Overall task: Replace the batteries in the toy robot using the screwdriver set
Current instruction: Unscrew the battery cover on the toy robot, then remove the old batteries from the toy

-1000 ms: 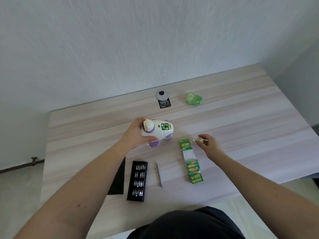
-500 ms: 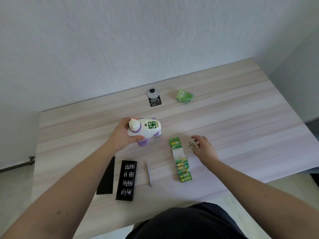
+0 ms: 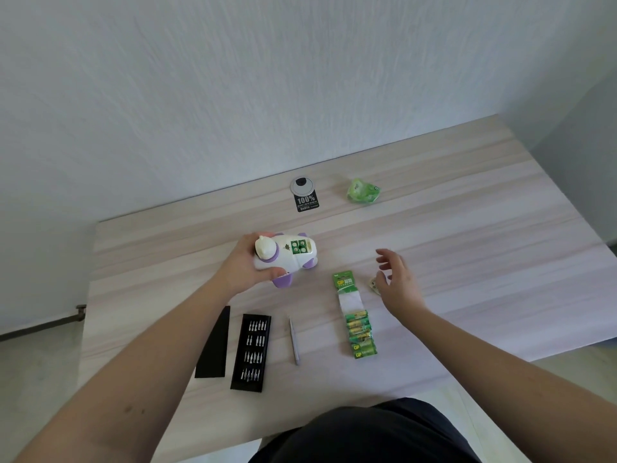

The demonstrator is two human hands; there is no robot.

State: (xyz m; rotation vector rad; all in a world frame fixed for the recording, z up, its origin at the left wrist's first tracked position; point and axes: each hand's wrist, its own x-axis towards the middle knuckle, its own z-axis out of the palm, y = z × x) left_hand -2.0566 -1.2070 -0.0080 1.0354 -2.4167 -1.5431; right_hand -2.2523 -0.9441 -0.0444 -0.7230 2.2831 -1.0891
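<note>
My left hand (image 3: 242, 267) grips the white and purple toy robot (image 3: 287, 257), which lies tilted just above the table with its open battery bay facing up and green batteries showing inside. My right hand (image 3: 397, 284) hovers open over the table, fingers spread, holding nothing. Just left of its thumb lies a small pale battery cover (image 3: 374, 283). A green strip pack of batteries (image 3: 355, 315) lies between the hands. A slim silver screwdriver (image 3: 293, 340) lies near the front, beside the open black bit case (image 3: 251, 352) and its black lid (image 3: 213, 344).
A crumpled green wrapper (image 3: 362, 191) and a round grey cable grommet with a black label (image 3: 304, 194) sit near the wall. The wooden table (image 3: 484, 262) ends at the right and front edges. My dark-clothed lap fills the bottom middle.
My right hand set the small cover down on the table and let go, lifting away with fingers spread. My left hand still holds the robot.
</note>
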